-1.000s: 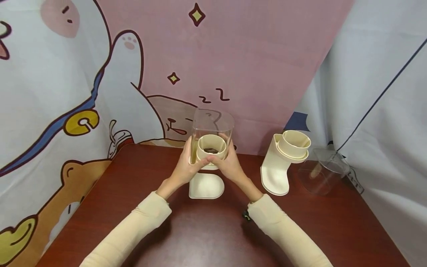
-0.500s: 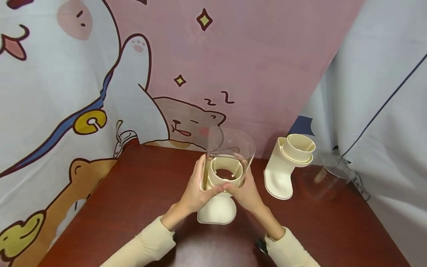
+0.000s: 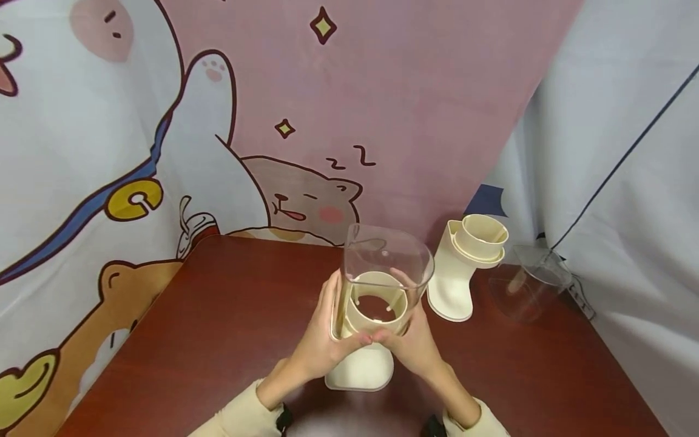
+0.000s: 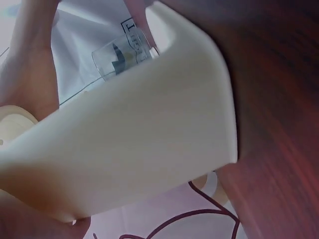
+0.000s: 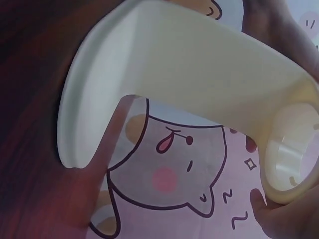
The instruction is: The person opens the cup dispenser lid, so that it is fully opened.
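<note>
In the head view a cream stand (image 3: 360, 369) with a ring-shaped top is held between both hands, a clear open container (image 3: 389, 255) around and above its ring. The left hand (image 3: 322, 340) grips its left side and the right hand (image 3: 415, 343) its right, thumbs meeting in front below the ring. In the left wrist view the stand's broad cream column (image 4: 129, 134) fills the middle. The right wrist view shows the curved foot (image 5: 99, 84) near the tabletop and fingers (image 5: 279, 219) beside the ring.
A second cream stand (image 3: 453, 291) with a cup-like top stands to the right. Beside it is another clear container (image 3: 530, 285). A power strip (image 3: 581, 297) and a dark cable lie by the table's right edge; a printed curtain (image 3: 426, 109) hangs behind.
Both hands have brought the clear container and cream stand toward the front and slightly right, nearer the person. The second stand and the other container have stayed in place.
</note>
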`<state>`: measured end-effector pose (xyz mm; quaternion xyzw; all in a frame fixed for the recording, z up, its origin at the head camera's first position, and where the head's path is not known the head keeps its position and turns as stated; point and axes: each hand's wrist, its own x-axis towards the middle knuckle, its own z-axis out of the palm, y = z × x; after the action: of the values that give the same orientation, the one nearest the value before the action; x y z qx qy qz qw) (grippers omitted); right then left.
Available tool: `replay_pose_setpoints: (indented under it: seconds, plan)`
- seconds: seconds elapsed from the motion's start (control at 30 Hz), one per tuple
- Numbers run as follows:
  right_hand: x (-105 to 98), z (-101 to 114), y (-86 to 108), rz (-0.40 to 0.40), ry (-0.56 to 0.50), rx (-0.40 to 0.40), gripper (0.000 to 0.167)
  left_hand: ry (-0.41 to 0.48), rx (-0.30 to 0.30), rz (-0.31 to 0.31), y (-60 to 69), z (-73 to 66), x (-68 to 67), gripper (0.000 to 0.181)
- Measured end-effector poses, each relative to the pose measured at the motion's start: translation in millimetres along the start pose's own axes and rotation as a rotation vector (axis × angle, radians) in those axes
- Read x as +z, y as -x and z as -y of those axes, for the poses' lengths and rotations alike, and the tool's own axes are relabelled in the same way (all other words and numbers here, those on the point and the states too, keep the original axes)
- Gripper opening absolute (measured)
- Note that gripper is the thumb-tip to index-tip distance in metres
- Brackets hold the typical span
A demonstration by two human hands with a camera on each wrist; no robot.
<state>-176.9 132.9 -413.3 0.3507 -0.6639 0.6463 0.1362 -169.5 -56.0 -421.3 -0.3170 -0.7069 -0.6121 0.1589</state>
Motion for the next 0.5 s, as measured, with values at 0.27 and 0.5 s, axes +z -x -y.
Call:
replay_pose_setpoints:
  seconds: [0.27,0.5]
  plan:
    - [-1,2,-4.5,0.003,-0.042,0.024,0.102,0.037,-0.086,0.083,-4.1,1.2,-10.2,0.114]
    - [-3,14,-21.2,0.004,-0.09,-0.12,0.112,0.005,-0.066,0.15,-1.9,12.6,-16.4,0.123]
